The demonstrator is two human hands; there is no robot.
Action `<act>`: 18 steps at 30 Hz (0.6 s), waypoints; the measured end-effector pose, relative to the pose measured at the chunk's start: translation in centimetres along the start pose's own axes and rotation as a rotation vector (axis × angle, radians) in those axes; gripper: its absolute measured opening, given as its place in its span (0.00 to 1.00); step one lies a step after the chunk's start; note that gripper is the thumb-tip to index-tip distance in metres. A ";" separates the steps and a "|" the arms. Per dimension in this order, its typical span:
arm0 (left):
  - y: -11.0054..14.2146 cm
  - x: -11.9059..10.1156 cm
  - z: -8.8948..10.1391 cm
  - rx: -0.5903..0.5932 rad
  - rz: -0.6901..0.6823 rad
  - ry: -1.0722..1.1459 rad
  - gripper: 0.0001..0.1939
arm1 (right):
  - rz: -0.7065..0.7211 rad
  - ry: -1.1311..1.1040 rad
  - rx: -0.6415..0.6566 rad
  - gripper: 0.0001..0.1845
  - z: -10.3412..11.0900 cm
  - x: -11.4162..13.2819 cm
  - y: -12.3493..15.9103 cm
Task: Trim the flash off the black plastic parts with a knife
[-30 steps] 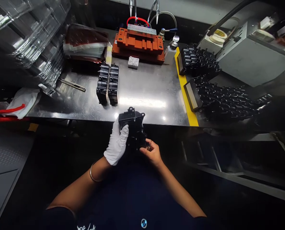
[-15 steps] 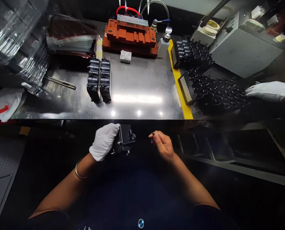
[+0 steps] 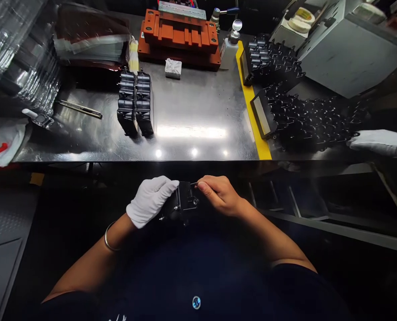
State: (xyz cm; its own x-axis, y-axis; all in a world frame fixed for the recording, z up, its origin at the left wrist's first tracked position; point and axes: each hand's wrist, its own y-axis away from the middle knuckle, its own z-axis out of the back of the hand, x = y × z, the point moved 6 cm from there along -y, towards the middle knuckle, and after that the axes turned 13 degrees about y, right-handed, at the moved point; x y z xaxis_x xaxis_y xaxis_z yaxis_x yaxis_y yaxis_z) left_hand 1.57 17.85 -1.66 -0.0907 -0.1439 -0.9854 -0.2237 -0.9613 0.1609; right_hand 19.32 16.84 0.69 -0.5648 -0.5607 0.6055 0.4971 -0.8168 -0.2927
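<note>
Steel bench [image 3: 198,111]: orange fixture [image 3: 180,38], black housings [image 3: 135,104], white bottle [image 3: 230,44], blade [image 3: 79,109].

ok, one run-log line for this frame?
left hand: gloved, grips black part | right hand: bare, pinches small piece at part's top | below steel bench edge

A polished steel counter [image 3: 198,111] throws back bright spots of overhead light. A yellow stripe [image 3: 251,107] runs across it from front to back. Beyond the stripe sits a grey metal housing [image 3: 348,58]. Under the counter's front edge all is dark, with grey rails [image 3: 318,223] slanting at the right.
</note>
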 end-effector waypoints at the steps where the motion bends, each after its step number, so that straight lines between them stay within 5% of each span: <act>1: 0.0 0.1 0.1 -0.010 0.007 0.002 0.20 | -0.015 0.001 -0.007 0.18 0.0 -0.1 0.0; 8: -0.2 0.3 -0.1 -0.048 0.060 -0.001 0.23 | -0.104 -0.034 0.027 0.17 -0.4 -0.8 -0.5; 18: -0.1 0.9 -1.2 0.117 0.206 -0.034 0.28 | -0.011 -0.147 0.111 0.10 0.0 -1.1 -0.6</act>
State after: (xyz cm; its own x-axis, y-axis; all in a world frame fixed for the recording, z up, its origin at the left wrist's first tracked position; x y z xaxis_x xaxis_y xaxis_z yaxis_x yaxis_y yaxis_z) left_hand 2.64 17.57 -2.68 -0.1785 -0.3243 -0.9290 -0.3074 -0.8785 0.3658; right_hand 19.61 17.99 0.19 -0.4726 -0.5193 0.7120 0.5653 -0.7985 -0.2072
